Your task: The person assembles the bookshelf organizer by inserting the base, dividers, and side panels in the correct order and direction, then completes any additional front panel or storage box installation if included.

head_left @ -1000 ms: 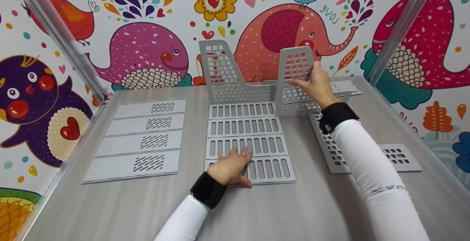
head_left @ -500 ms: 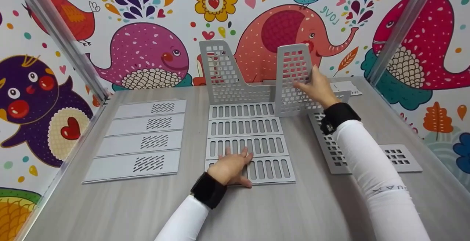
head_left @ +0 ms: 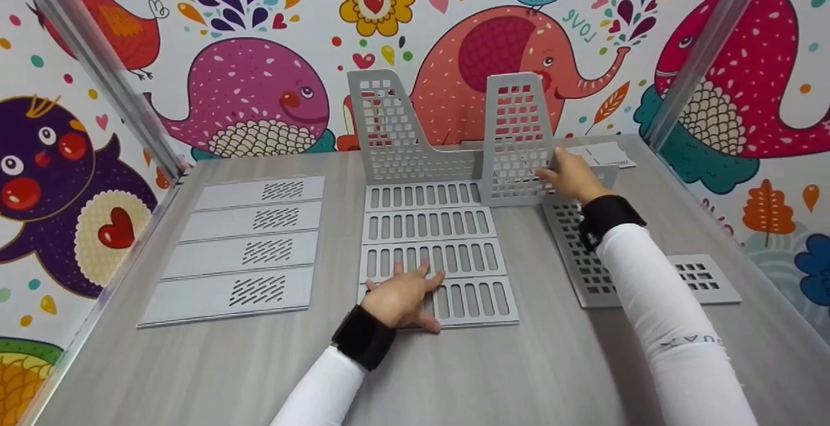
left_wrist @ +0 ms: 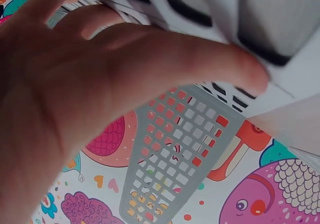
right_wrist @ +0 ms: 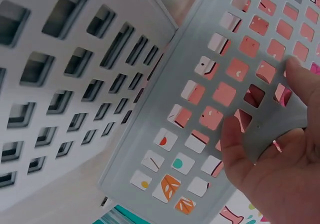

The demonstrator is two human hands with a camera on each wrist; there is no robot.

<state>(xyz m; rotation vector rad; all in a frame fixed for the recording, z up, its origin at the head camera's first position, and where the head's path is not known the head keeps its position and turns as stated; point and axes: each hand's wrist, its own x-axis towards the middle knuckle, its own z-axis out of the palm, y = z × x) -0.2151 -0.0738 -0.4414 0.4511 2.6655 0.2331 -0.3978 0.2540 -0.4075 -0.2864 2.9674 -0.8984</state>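
Observation:
A grey slotted panel strip (head_left: 431, 225) lies on the table in front of me, joined in rows. My left hand (head_left: 397, 299) rests on its near end, fingers spread. At its far end stands a grey perforated panel (head_left: 418, 165) with a tall left side and a low notched middle. A second tall perforated panel (head_left: 519, 141) stands upright to the right of it. My right hand (head_left: 577, 176) pinches the edge of this one low down, thumb on the near face. In the right wrist view, the fingers (right_wrist: 234, 151) lie at the panel's curved notch.
Left on the table lies a flat light-grey panel (head_left: 214, 260) with slanted slots. A perforated panel (head_left: 587, 270) lies under my right forearm, its end (head_left: 703, 277) showing beyond the sleeve. A small white piece (head_left: 603, 153) sits at the back right. Patterned walls enclose the table.
My right hand has slid down the edge of the right tall panel, which has swung slightly left and more upright. My left hand stays on the slotted strip. The head view has shifted slightly.

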